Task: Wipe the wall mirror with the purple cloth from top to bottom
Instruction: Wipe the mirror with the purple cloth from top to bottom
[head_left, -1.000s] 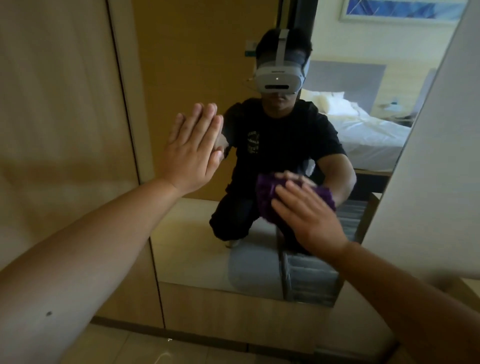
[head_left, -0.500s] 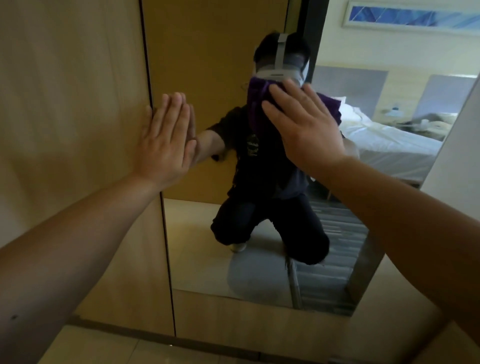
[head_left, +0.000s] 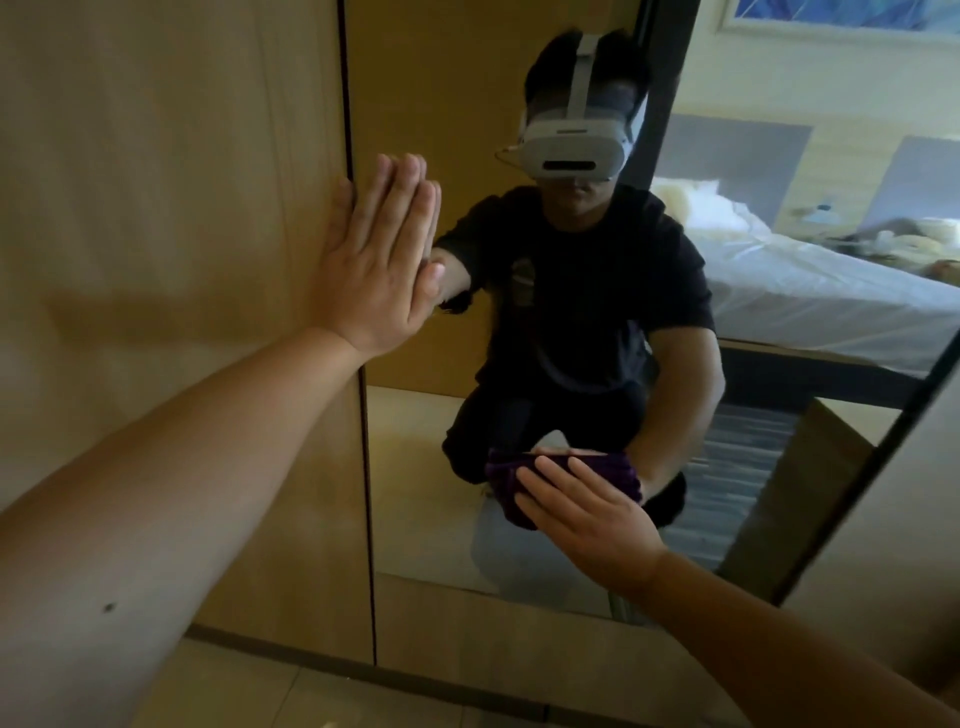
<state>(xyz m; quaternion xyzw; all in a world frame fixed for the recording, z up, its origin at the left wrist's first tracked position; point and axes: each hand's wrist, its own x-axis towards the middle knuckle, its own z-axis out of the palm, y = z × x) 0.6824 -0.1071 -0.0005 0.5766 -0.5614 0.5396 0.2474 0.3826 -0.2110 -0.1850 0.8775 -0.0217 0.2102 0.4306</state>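
Head view, looking forward and down at a wall mirror (head_left: 415, 493) set in a wood-panelled wall (head_left: 156, 208). At left, the left hand (head_left: 374, 260) is flat and open, fingers together and pointing up, palm pressed where the mirror's left edge meets the wooden panel; it holds nothing and seems placed there to steady the body while the other arm works. Lower right, the right hand (head_left: 587, 512) is spread flat, palm forward, pressing the purple cloth (head_left: 506, 483) against the glass rather than pinching it. The cloth is bunched under the fingers, its dark purple folds showing above and to the left of them, low on the mirror and near its bottom edge. That low position suggests a downward stroke close to its end; how much of the glass is already clean cannot be told. The mirror reflects a crouching person wearing a headset, and far behind, a bed (head_left: 831, 291) with white sheets. Pale floor tiles (head_left: 234, 696) lie below the wall.
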